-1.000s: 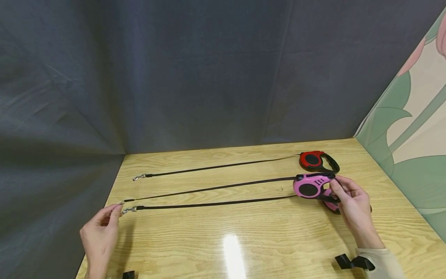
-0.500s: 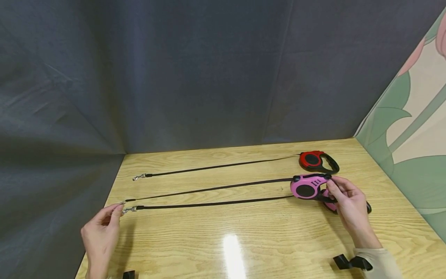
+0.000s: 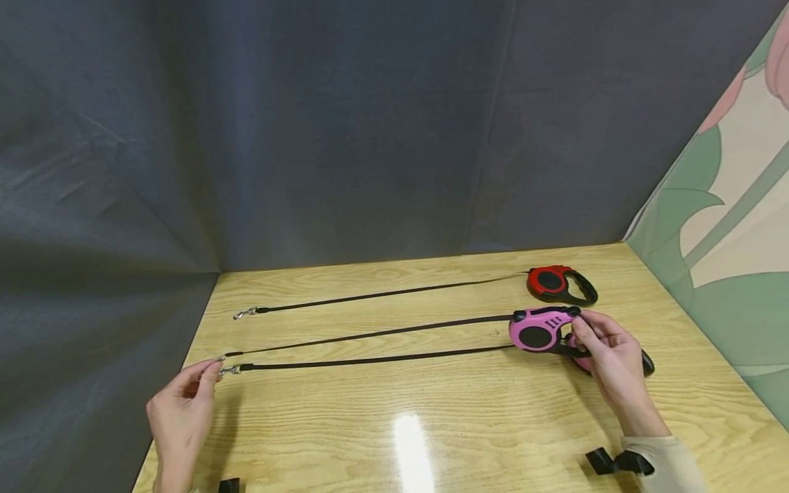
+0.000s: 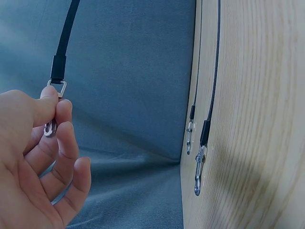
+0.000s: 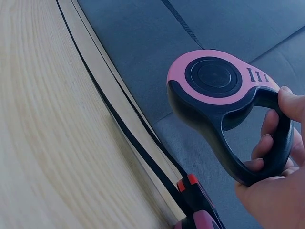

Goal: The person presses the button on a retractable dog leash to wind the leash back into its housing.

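Observation:
My left hand (image 3: 181,414) pinches the metal snap clip (image 4: 50,128) of a retractable dog leash between thumb and index finger; the other fingers curl loosely below. My right hand (image 3: 616,366) grips that leash's pink and black casing (image 5: 214,78), fingers through the black handle loop. Its black strap (image 3: 382,334) runs taut between both hands, raised over the table. A second pink leash (image 3: 581,364) lies on the table, partly hidden behind the right hand and the held casing. Its strap (image 3: 382,359) stretches left to a silver clip (image 4: 199,171) near my left hand.
A red and black retractable leash (image 3: 547,281) lies farther back, its strap (image 3: 382,294) drawn out left to another clip (image 3: 244,313). The wooden table (image 3: 345,431) meets a dark cloth (image 3: 357,137) at the back and left. A flower-patterned panel (image 3: 733,274) stands at right.
My right hand has shifted slightly left with the pink leash casing. The left hand has edged slightly right, still pinching the clip. The leashes on the table stay put.

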Available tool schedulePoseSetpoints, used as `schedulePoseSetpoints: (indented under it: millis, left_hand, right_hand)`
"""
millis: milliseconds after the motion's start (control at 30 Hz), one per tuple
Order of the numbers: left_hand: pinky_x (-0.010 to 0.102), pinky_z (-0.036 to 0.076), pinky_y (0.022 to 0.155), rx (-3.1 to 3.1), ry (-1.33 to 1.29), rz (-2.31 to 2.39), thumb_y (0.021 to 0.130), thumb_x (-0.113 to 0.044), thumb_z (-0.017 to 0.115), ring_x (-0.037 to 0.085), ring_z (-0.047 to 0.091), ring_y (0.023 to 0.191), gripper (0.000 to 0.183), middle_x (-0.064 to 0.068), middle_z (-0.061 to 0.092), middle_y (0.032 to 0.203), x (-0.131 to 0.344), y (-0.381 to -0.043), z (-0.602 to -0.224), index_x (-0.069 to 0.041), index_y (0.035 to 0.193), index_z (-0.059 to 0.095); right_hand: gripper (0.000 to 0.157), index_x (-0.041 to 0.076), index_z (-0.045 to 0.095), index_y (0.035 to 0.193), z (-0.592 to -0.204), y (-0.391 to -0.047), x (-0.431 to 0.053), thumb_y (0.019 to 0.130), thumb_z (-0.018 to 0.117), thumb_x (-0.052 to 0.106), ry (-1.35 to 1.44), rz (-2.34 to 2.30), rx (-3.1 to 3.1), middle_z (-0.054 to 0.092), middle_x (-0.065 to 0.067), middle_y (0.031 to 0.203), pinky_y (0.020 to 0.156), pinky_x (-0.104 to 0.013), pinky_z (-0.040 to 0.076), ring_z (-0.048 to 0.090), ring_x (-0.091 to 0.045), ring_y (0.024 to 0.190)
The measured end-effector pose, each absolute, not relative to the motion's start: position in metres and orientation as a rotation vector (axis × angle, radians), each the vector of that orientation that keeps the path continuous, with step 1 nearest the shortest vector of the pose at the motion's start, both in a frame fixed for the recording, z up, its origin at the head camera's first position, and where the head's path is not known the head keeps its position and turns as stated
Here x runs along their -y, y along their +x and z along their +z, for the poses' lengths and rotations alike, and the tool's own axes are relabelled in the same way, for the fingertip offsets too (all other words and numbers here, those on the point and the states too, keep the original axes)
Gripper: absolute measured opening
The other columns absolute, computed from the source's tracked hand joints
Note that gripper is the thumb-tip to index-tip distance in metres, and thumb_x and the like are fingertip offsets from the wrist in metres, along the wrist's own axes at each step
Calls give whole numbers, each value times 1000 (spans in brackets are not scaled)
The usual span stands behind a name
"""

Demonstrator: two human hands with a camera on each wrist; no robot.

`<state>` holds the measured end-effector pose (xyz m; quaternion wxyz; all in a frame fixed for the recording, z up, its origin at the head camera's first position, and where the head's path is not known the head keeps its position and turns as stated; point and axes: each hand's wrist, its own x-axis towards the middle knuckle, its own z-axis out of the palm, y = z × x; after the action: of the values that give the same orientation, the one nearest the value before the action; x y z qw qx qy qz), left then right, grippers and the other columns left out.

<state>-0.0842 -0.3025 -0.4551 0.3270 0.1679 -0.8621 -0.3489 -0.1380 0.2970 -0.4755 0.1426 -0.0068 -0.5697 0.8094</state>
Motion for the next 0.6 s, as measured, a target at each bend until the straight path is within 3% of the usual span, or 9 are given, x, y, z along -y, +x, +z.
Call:
schedulePoseSetpoints:
  millis: [600]
  left_hand:
    - [10, 40, 56, 2276, 442, -922, 95, -15, 83, -18, 52, 56, 11, -49, 52, 70, 302, -83, -454, -6, 100, 85]
  right_hand:
    - [25, 20, 78, 107, -472, -136, -295, 104, 64, -1, -125, 2287, 1767, 73, 10, 84, 59, -17, 52, 65, -4, 72]
